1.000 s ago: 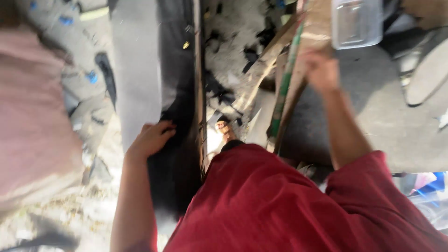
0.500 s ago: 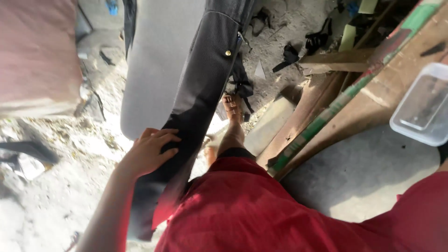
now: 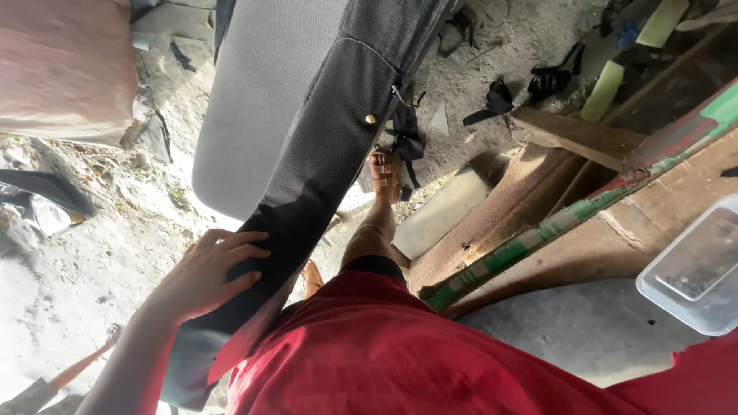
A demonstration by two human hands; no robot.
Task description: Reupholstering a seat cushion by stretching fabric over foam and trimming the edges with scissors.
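Note:
A long seat cushion (image 3: 323, 154), black ribbed fabric on one side and grey (image 3: 261, 92) on the other, stands tilted on the dusty floor in front of me. My left hand (image 3: 207, 273) lies on its lower black edge, fingers curled across the fabric and thumb hidden behind it. A brass stud (image 3: 370, 119) shows on the black side. My right hand is out of view. My red shirt (image 3: 400, 353) fills the bottom of the view, and my sandalled foot (image 3: 383, 175) stands just right of the cushion.
A pink cushion (image 3: 61, 69) lies at top left. Wooden boards, one with a green and red painted edge (image 3: 538, 238), lean at the right beside a clear plastic tub (image 3: 692, 269). Black fabric scraps (image 3: 553, 77) litter the floor beyond.
My right hand, on the wooden boards a second ago, has left the view. The view swung left and down. My left hand stays on the cushion's black edge.

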